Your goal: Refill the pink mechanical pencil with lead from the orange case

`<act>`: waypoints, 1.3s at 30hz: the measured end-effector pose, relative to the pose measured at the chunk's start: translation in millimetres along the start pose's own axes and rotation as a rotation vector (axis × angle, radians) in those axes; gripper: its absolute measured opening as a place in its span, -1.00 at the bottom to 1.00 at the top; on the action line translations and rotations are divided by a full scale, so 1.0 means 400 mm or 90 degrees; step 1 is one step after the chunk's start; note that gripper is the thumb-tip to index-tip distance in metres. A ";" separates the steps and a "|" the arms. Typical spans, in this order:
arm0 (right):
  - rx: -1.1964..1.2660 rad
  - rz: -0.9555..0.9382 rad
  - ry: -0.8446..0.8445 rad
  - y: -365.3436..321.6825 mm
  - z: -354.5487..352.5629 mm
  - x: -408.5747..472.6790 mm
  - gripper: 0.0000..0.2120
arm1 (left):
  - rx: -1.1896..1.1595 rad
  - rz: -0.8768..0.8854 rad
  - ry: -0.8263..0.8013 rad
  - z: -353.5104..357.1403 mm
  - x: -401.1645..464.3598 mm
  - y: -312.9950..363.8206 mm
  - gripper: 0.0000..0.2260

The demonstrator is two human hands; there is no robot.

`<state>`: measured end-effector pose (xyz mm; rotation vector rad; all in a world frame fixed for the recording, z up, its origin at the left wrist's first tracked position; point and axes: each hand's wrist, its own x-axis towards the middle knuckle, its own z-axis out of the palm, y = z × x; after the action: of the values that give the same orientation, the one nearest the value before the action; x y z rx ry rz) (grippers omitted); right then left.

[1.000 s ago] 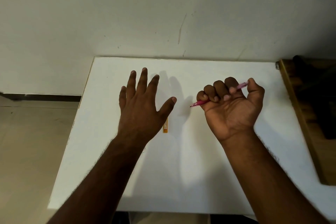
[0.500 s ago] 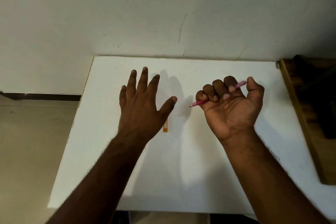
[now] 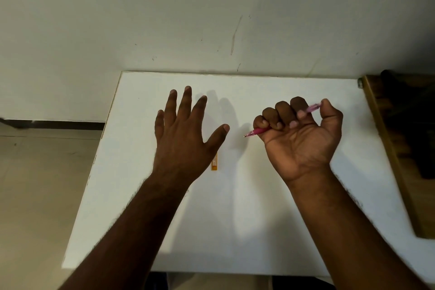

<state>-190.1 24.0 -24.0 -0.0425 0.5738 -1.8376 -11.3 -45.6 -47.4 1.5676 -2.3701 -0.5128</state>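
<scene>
— What's on the white table (image 3: 259, 231)?
— One orange case (image 3: 215, 162), shut, lying flat, partly hidden under the left hand (image 3: 181, 139); its label is too small to read.
— And the hands?
— Left hand spread flat, holding nothing. To its right, the right hand (image 3: 302, 141), palm up, grips one pink pencil (image 3: 257, 131), tip pointing left.

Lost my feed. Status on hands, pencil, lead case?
Right hand grips pink pencil, tip pointing left. Left hand open, spread above table. Orange case on table, partly hidden by left hand. Nothing blocking.
</scene>
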 end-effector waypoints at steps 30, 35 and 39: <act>-0.014 -0.005 0.035 0.004 0.002 0.000 -0.57 | -0.007 -0.002 -0.012 -0.003 0.000 0.002 -0.24; -0.023 0.004 0.039 0.005 0.001 0.001 -0.55 | -0.011 -0.001 -0.011 -0.002 -0.001 0.001 -0.25; -0.018 0.013 0.032 0.006 0.001 0.001 -0.53 | -0.009 0.000 -0.005 -0.001 -0.001 0.000 -0.25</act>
<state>-188.1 23.0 -24.9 -0.0095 0.6335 -1.8153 -10.9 -45.2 -47.0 1.5634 -2.3665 -0.5355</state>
